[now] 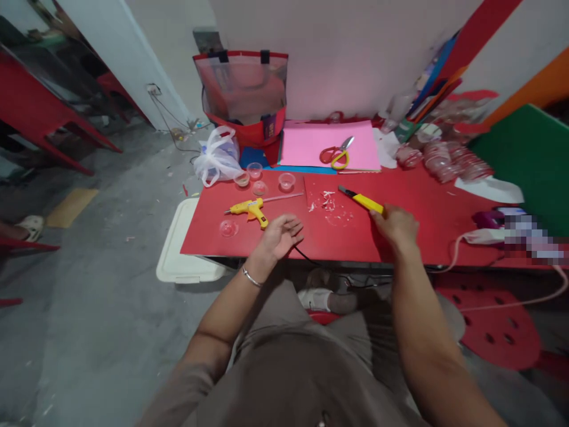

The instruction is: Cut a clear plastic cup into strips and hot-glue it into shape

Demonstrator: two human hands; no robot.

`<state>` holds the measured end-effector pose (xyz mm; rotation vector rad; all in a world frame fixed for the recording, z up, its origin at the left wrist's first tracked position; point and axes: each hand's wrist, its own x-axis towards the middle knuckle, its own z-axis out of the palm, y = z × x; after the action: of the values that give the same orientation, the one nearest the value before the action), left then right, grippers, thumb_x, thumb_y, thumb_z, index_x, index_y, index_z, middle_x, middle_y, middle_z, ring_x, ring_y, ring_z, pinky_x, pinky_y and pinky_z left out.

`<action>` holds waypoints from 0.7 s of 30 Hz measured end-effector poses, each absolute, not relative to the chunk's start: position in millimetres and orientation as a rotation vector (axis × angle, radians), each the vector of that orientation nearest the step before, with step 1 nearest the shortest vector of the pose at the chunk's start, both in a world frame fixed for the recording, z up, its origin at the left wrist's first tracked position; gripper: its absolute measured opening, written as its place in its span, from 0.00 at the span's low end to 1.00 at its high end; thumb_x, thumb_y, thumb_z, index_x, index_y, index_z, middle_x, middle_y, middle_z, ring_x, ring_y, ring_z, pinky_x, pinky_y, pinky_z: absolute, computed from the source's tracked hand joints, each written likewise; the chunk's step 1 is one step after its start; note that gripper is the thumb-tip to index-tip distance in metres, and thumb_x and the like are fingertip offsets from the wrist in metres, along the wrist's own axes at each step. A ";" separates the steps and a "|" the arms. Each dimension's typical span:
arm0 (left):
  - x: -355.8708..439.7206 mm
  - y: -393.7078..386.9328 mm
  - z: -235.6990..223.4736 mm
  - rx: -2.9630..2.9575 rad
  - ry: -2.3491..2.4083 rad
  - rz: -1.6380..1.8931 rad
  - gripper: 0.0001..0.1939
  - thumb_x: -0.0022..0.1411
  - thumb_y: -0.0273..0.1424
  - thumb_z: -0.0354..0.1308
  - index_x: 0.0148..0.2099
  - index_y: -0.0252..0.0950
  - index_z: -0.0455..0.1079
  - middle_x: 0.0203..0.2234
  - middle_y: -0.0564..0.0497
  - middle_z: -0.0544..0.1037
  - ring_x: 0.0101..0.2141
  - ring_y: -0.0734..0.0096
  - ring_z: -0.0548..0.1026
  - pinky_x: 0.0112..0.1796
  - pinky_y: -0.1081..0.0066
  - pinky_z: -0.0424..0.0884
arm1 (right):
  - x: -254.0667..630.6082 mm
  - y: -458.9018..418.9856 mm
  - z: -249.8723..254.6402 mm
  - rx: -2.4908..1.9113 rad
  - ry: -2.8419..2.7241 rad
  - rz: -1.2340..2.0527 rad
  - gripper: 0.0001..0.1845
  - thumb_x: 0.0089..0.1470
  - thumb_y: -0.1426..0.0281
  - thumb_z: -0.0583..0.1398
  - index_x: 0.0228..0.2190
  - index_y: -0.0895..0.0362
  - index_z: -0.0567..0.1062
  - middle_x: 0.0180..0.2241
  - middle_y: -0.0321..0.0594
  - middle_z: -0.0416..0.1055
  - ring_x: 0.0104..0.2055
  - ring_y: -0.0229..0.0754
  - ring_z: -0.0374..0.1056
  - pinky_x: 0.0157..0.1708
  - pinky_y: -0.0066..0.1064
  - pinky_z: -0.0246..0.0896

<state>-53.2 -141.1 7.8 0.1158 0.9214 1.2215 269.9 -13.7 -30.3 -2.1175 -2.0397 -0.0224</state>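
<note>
My right hand (395,226) grips a yellow utility knife (368,203) by its rear end, over the right half of the red table (427,231). The knife's dark tip points left, towards white shavings (328,203) scattered on the tabletop. Palm up, my left hand (281,235) rests near the front edge with its fingers apart and slightly curled, holding nothing. Just left of it lies a yellow glue gun (249,209) with a clear glue stick (284,196) jutting from its back. Small clear plastic cups (287,181) stand around the gun.
Scissors (340,155) with red and yellow handles lie on pink paper (302,142) at the back. Behind the left end are a white plastic bag (219,157) and a red mesh bag (244,89). Stacked clear cups (438,160) lie at the right. A red stool (493,326) stands below.
</note>
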 end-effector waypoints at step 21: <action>4.0 -77.6 1.4 0.768 1.529 1.082 0.18 0.56 0.29 0.72 0.45 0.38 0.69 0.20 0.59 0.74 0.13 0.82 0.63 0.17 0.78 0.51 | 290.3 -29.4 -49.6 -1.923 -1.970 0.031 0.28 0.68 0.53 0.57 0.52 0.66 0.77 0.50 0.63 0.79 0.50 0.57 0.73 0.49 0.42 0.61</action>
<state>4.0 -77.6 1.4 0.7685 1.5291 1.0820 290.3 -29.4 -49.6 -1.9229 -1.9700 0.0307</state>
